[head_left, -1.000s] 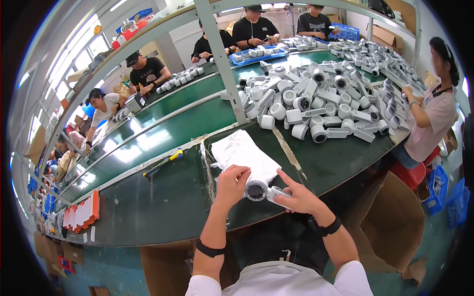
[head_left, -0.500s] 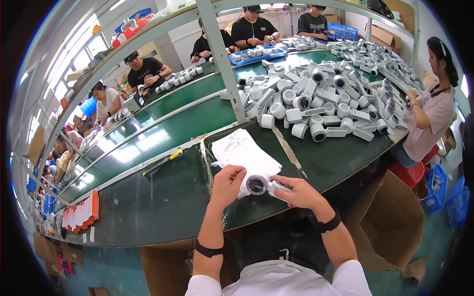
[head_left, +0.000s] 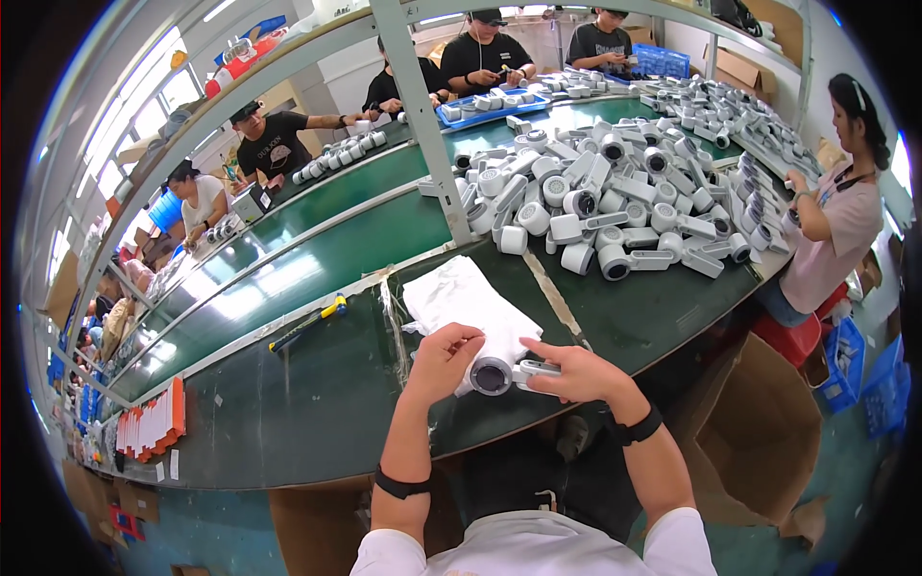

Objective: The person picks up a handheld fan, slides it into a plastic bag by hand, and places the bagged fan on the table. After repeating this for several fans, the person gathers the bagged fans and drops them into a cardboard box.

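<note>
My right hand grips the slim grey-and-white handle of a handheld device. The device's round white head, with a dark ring around its end, faces up near the table's front edge. Against the head's left side, my left hand is closed in a pinch; what its fingertips hold, if anything, cannot be made out. Just beyond both hands lies a stack of thin white sheets or bags, its near end partly behind the fingers and the device.
A large pile of similar devices covers the table at the far right. A yellow-and-blue tool and orange-and-white cards lie to the left. A metal post rises ahead. An open carton stands right; co-workers sit around.
The device has come slightly nearer to me and to the left, its head tipping toward me. My right fingers have shifted on the handle. A co-worker at the far left has stretched out an arm.
</note>
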`<action>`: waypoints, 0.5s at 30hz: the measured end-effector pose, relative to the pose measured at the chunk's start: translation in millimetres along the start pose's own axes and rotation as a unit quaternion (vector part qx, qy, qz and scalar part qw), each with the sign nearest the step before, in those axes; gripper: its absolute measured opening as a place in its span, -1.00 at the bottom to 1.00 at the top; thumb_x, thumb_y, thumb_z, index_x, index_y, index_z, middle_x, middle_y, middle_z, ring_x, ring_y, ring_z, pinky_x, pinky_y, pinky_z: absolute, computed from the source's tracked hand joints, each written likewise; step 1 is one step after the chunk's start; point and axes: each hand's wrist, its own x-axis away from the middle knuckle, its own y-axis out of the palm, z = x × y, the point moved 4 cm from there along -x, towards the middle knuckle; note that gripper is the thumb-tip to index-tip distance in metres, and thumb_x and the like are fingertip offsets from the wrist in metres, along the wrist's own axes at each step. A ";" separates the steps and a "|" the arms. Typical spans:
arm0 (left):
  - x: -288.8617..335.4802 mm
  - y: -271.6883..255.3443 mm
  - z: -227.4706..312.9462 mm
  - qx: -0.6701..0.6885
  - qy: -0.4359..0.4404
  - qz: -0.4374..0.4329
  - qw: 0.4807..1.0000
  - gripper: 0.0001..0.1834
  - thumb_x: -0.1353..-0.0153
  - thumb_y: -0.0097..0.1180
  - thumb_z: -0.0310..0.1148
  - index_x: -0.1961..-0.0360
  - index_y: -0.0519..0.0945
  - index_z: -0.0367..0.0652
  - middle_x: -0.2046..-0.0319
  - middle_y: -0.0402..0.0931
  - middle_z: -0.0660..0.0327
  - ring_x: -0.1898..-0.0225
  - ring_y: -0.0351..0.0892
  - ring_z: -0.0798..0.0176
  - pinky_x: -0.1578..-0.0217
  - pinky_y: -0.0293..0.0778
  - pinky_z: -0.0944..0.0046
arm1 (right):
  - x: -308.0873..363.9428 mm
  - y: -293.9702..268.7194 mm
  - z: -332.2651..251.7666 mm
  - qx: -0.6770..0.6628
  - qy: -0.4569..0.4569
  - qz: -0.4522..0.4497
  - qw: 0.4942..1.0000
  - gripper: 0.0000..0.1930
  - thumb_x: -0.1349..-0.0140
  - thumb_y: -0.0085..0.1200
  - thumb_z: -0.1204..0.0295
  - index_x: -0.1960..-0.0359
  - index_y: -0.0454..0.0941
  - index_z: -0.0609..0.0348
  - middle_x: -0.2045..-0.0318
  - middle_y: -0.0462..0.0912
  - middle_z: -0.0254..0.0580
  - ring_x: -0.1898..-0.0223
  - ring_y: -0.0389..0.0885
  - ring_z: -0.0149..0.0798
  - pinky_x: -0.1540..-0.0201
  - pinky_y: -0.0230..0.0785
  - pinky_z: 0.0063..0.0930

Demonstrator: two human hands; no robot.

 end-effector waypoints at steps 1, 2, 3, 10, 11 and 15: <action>0.4 0.7 1.0 0.007 0.000 -0.008 1.000 -0.88 -0.25 0.20 -0.47 0.22 0.64 -0.28 0.39 0.61 0.21 0.40 0.53 0.40 0.34 0.45 0.39 | -1.1 0.3 -0.6 -0.010 0.004 -0.012 1.000 -0.28 -0.18 0.17 0.17 -0.40 0.24 -0.08 0.42 0.66 -0.13 0.56 0.58 -0.29 0.32 0.47 -0.40; 1.9 -0.4 1.7 0.006 0.000 -0.007 1.000 -0.88 -0.25 0.20 -0.47 0.22 0.64 -0.28 0.39 0.61 0.21 0.40 0.53 0.40 0.34 0.45 0.39 | -2.8 3.0 -2.2 -0.020 0.007 -0.025 0.999 -0.34 -0.20 0.15 0.16 -0.36 0.32 -0.11 0.42 0.66 -0.13 0.56 0.58 -0.29 0.32 0.48 -0.40; 3.4 -1.4 4.8 -0.019 0.026 0.002 0.999 -0.88 -0.24 0.20 -0.48 0.22 0.64 -0.28 0.39 0.61 0.19 0.40 0.53 0.38 0.34 0.45 0.38 | -2.3 7.1 -3.1 -0.020 0.006 -0.026 0.999 -0.34 -0.20 0.15 0.16 -0.36 0.32 -0.11 0.42 0.66 -0.13 0.56 0.58 -0.29 0.32 0.48 -0.40; 15.4 5.9 26.3 -0.110 0.115 0.034 0.987 -0.88 -0.22 0.19 -0.48 0.24 0.62 -0.28 0.36 0.57 0.11 0.41 0.56 0.19 0.36 0.45 0.31 | 2.0 23.5 6.1 -0.063 0.020 0.118 0.991 -0.43 -0.21 0.13 0.11 -0.27 0.43 -0.10 0.32 0.69 0.03 0.39 0.68 -0.04 0.21 0.50 -0.29; 15.6 7.6 27.8 -0.111 0.115 0.035 0.987 -0.88 -0.22 0.19 -0.48 0.24 0.62 -0.28 0.36 0.57 0.11 0.41 0.56 0.19 0.36 0.45 0.31 | 1.1 25.0 7.2 -0.040 -0.006 0.148 0.988 -0.41 -0.20 0.13 0.10 -0.28 0.41 -0.08 0.30 0.70 0.08 0.31 0.69 0.07 0.16 0.50 -0.23; 17.5 2.8 35.1 -0.149 0.145 0.105 0.973 -0.92 -0.21 0.18 -0.52 0.28 0.62 -0.26 0.35 0.55 0.12 0.40 0.54 0.20 0.36 0.45 0.31 | 4.8 24.3 -3.6 0.020 -0.069 0.201 0.977 -0.36 -0.18 0.17 0.18 -0.33 0.35 -0.02 0.37 0.67 -0.04 0.38 0.67 -0.09 0.22 0.48 -0.34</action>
